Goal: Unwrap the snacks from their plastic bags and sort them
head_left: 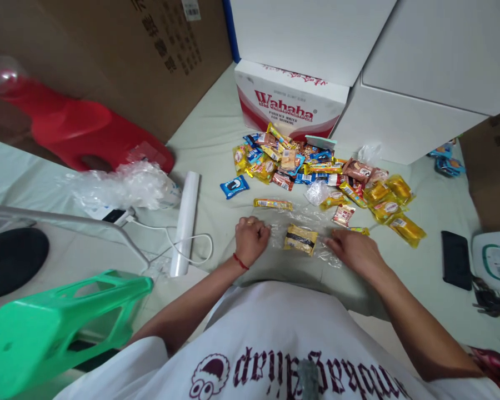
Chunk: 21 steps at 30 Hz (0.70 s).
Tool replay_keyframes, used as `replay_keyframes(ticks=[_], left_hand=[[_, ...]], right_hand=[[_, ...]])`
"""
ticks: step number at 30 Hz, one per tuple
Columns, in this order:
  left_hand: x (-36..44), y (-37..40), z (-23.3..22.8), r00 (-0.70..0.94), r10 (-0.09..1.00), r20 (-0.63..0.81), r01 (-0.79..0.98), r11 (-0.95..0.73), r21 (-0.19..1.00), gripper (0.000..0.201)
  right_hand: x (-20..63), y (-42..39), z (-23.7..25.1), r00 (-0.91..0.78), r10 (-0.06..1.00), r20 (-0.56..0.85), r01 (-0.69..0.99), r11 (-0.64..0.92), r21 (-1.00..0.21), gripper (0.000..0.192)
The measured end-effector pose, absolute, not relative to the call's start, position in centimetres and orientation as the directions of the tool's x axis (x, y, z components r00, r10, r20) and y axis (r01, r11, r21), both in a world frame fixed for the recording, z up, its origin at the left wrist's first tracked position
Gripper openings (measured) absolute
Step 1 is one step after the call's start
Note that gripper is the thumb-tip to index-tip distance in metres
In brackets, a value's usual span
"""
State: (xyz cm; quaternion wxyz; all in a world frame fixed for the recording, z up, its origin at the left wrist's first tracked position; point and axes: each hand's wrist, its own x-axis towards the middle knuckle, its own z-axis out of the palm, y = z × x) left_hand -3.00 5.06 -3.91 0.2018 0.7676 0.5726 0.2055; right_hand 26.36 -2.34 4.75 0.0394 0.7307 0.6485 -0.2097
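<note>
Clear plastic film lies spread on the bed sheet in front of me. On it, or inside it, rests a yellow wrapped snack with a dark band across the middle; I cannot tell which. My left hand, with a red string at the wrist, is closed on the film's left edge. My right hand pinches the film at the other side. A long yellow snack stick lies just beyond the film, and a small red and white packet sits by my right hand.
Several assorted snack packets are heaped before a Wahaba-style white and red carton. At left are a white roll, a cable, crumpled plastic, a red jug and a green stool. A black phone lies right.
</note>
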Motion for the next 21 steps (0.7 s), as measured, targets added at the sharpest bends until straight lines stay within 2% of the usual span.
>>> replay_keyframes(ticks=[2, 3, 4, 7, 11, 12, 14, 16, 18, 20, 21], left_hand=[[-2.7, 5.0, -3.9, 0.204, 0.974, 0.100, 0.795, -0.224, 0.564, 0.018], [-2.5, 5.0, -3.9, 0.178, 0.978, 0.106, 0.788, -0.206, 0.579, 0.012], [-2.4, 5.0, -3.9, 0.157, 0.982, 0.109, 0.778, -0.190, 0.599, 0.014], [-1.8, 5.2, -3.7, 0.142, 0.984, 0.104, 0.725, -0.175, 0.666, 0.047], [-0.7, 5.6, -3.3, 0.211, 0.975, 0.072, 0.676, -0.199, 0.709, 0.093], [-0.4, 5.7, -3.2, 0.225, 0.973, 0.044, 0.675, -0.189, 0.713, 0.099], [0.1, 6.0, -3.0, 0.234, 0.971, -0.042, 0.687, -0.135, 0.714, 0.105], [0.5, 6.3, -2.7, 0.229, 0.965, -0.128, 0.720, -0.079, 0.689, 0.105], [0.6, 6.6, -2.4, 0.216, 0.960, -0.178, 0.768, -0.055, 0.638, 0.102], [0.6, 6.8, -2.2, 0.201, 0.962, -0.185, 0.809, -0.057, 0.585, 0.090], [0.6, 6.8, -2.1, 0.199, 0.963, -0.183, 0.825, -0.064, 0.561, 0.076]], right_hand=[[26.1, -0.9, 6.2, 0.050, 0.977, -0.207, 0.987, -0.080, -0.136, 0.033], [25.8, 0.1, 6.5, 0.012, 0.987, -0.162, 0.990, -0.034, -0.136, 0.032], [25.4, 1.2, 6.4, -0.038, 0.988, -0.152, 0.988, 0.015, -0.151, 0.032], [24.1, 4.8, 4.6, -0.169, 0.954, -0.248, 0.970, 0.116, -0.216, 0.036], [22.7, 7.8, 1.8, -0.138, 0.938, -0.318, 0.969, 0.061, -0.239, 0.050], [22.6, 8.2, 1.5, -0.123, 0.932, -0.341, 0.967, 0.035, -0.253, 0.046], [22.8, 8.6, 1.5, -0.146, 0.917, -0.371, 0.954, 0.032, -0.297, 0.027], [23.2, 8.5, 2.0, -0.223, 0.923, -0.314, 0.928, 0.102, -0.359, 0.016], [23.7, 8.0, 2.9, -0.316, 0.931, -0.182, 0.881, 0.217, -0.420, 0.017], [23.9, 7.0, 3.8, -0.396, 0.917, -0.046, 0.824, 0.333, -0.458, 0.018], [23.8, 6.3, 4.3, -0.426, 0.905, -0.001, 0.801, 0.377, -0.465, 0.020]])
